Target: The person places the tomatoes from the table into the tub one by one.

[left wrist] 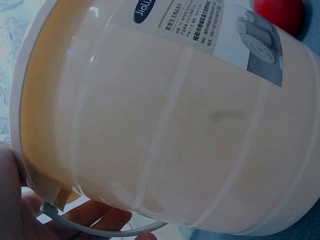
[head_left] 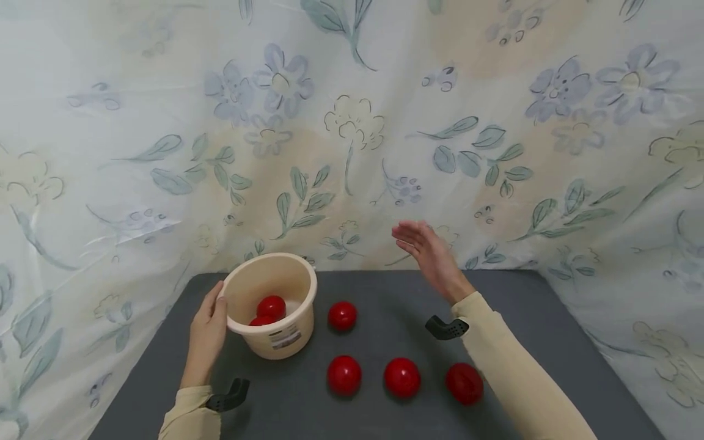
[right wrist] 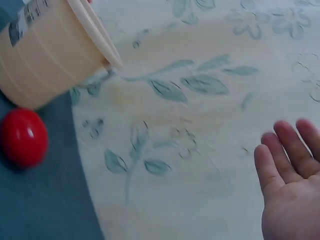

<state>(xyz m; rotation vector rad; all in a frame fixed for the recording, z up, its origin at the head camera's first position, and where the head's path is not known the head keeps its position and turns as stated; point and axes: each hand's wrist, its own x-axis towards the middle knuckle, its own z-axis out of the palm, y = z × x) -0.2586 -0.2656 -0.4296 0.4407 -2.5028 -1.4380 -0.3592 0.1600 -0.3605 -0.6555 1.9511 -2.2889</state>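
Observation:
My left hand (head_left: 209, 324) grips the left rim of a cream plastic bucket (head_left: 286, 345), thumb at the lip and fingers down the outer wall near its thin grey handle (left wrist: 107, 232). The bucket leans, its mouth facing me, and two shiny red balls (head_left: 272, 307) show inside. My right hand (head_left: 431, 256) is raised over the far part of the table, fingers straight and palm bare in the right wrist view. Closest to the bucket on its right lies a red ball (head_left: 342, 316).
Nearer me on the dark grey table (head_left: 385, 421), a red ball (head_left: 344, 375), another ball (head_left: 402, 377) and a darker-marked ball (head_left: 464, 384) form a row. The last sits beside my right sleeve. A floral curtain (head_left: 352, 153) hangs behind the table's far edge.

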